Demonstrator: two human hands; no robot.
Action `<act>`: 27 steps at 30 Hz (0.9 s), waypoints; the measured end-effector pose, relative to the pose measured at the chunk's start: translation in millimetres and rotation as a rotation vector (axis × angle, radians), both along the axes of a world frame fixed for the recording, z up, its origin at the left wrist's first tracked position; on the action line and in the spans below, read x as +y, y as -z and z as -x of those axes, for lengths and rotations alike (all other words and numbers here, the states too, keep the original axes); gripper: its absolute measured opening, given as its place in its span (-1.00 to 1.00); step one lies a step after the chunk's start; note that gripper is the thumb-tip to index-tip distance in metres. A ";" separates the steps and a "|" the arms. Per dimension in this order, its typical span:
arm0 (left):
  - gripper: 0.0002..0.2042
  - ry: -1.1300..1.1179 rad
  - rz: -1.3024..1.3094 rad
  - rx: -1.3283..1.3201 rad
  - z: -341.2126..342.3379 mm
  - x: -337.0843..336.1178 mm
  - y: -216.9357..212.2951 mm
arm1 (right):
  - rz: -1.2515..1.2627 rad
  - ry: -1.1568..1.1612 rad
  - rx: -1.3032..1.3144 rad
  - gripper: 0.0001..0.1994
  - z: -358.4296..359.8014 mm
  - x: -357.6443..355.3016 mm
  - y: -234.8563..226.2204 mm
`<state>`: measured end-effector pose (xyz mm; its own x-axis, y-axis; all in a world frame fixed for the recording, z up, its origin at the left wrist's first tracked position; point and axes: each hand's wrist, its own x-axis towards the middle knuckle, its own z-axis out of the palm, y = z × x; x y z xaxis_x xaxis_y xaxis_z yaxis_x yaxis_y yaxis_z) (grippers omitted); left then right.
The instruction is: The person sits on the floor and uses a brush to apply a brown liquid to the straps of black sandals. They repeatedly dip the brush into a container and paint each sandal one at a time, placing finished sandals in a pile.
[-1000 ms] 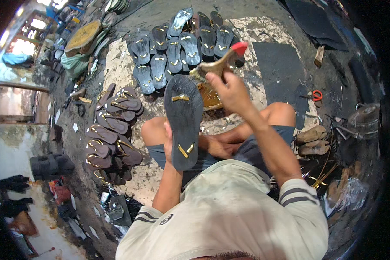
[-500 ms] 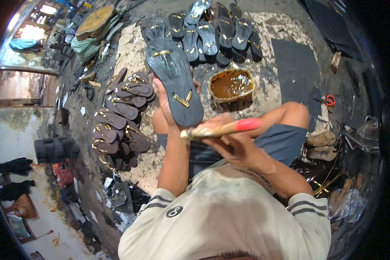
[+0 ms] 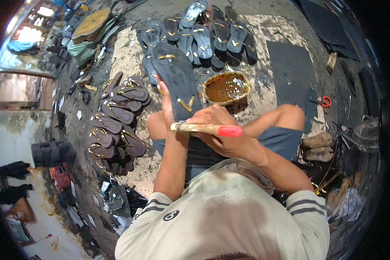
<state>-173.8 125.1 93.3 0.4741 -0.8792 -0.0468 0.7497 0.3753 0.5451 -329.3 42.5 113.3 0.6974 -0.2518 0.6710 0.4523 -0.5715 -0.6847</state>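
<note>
My left hand is closed round the side of a large black sandal sole, holding it tilted up in front of me. Gold strap ends poke through slots in its face, near the toe and nearer the heel. In my right hand is a brush with a wooden handle and a red end pointing right. Its other end lies over my left wrist, close to the sole's heel; the bristles are hard to make out. Beyond my right hand stands a yellowish tub of brown, shiny liquid.
Black soles with gold fittings lie in rows at the far side. Brown sandals with gold straps are piled at left. A dark sheet, red-handled scissors and stained cardboard are on the right-hand floor.
My right hand and brush have shifted left and slightly up, nearer the sole's heel. The sole's face now looks duller and is turned a little differently.
</note>
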 end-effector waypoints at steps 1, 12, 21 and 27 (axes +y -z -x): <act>-0.50 -0.053 0.059 0.024 11.1 -1.1 4.3 | 0.015 0.042 0.014 -0.74 2.7 -0.4 1.1; -0.49 0.095 -0.116 0.228 -10.9 -53.7 44.1 | -0.354 0.108 0.274 -0.70 36.8 -5.2 11.5; -0.58 0.173 -0.076 0.226 -40.5 -252.8 109.9 | -0.703 0.806 0.039 -0.61 152.1 -68.7 -26.5; -0.33 -0.089 -0.510 0.230 -108.1 -316.7 79.7 | -0.671 0.819 0.113 -0.63 146.5 -73.1 -18.2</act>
<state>-65.7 -191.6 13.6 0.4724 -0.6755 -0.5661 0.8482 0.1739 0.5002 -475.8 -30.6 131.5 0.1975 -0.9668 0.1623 0.0148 -0.1626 -0.9866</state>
